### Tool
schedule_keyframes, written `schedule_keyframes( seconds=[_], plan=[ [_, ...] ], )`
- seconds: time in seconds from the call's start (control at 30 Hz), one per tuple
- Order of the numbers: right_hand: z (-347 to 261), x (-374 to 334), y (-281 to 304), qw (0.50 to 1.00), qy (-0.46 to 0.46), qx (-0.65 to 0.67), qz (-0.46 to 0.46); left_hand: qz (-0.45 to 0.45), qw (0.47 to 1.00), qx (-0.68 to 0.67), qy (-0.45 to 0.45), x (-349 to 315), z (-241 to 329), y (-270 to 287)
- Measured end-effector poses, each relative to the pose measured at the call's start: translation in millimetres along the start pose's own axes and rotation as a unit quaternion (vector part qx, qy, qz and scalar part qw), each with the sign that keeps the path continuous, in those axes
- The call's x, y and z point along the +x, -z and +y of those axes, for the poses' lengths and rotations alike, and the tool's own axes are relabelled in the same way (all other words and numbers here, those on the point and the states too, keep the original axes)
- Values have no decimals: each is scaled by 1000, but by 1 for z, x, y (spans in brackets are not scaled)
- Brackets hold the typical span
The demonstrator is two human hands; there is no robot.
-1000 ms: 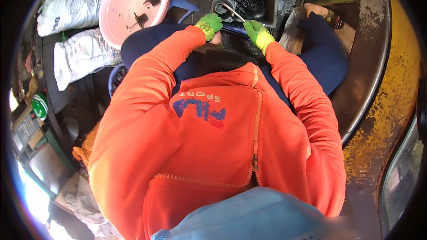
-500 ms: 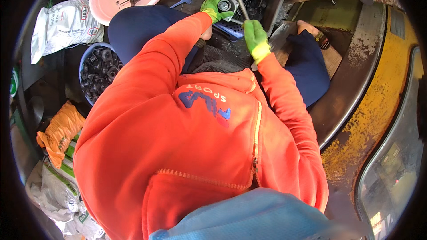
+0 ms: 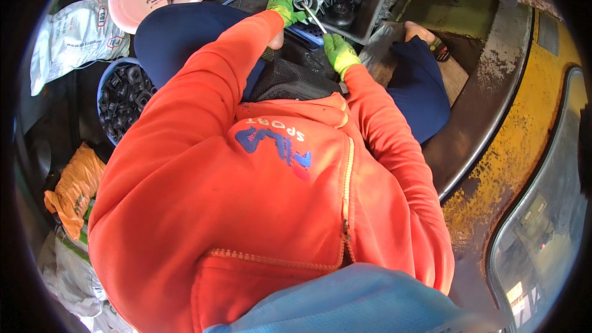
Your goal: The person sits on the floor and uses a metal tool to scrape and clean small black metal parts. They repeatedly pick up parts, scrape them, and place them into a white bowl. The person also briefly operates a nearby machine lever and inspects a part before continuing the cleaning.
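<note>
My left hand [image 3: 285, 4], in a green glove, is closed around a round metal part [image 3: 301, 0] with a ring-shaped opening, beside a grey bin. My right hand [image 3: 339, 53], gloved alike, grips the near end of a bent metal rod [image 3: 317, 21]. The rod's far end meets the ring of the metal part; whether it is inside or just against it, I cannot tell. Below the two hands, a blue perforated plastic piece [image 3: 312, 36] shows in part.
The grey bin [image 3: 377, 1] holds loose bolts and dark parts. At the left are a pink basin [image 3: 131, 1], a tub of black parts [image 3: 126, 100], white sacks [image 3: 73, 40] and an orange bag [image 3: 78, 188]. A rusty yellow metal frame [image 3: 512, 172] curves along the right.
My right hand has lowered the rod toward the left, bringing its far end from above the bin to the metal part. My left hand still holds that part. The whole view has shifted slightly.
</note>
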State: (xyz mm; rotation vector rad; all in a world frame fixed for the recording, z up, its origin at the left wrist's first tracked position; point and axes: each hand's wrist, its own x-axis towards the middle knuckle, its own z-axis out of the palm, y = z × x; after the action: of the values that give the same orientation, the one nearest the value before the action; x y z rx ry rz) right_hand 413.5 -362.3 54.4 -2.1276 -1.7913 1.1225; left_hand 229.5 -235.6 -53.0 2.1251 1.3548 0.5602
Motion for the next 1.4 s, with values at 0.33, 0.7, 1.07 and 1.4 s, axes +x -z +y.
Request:
schedule_keyframes(
  seconds=[0.33,0.7,1.07,1.4],
  plan=[
    [-12,-3,6,998,-49,-38,-8,47,998,-26,-18,-1,4,1],
    [-6,-2,0,996,67,23,60,6,999,-35,17,-1,2,1],
    [-6,-7,6,971,144,113,156,16,997,-76,1,1,3,2],
    [-13,-15,19,997,54,32,47,-1,998,-56,14,-5,9,7]
  ],
)
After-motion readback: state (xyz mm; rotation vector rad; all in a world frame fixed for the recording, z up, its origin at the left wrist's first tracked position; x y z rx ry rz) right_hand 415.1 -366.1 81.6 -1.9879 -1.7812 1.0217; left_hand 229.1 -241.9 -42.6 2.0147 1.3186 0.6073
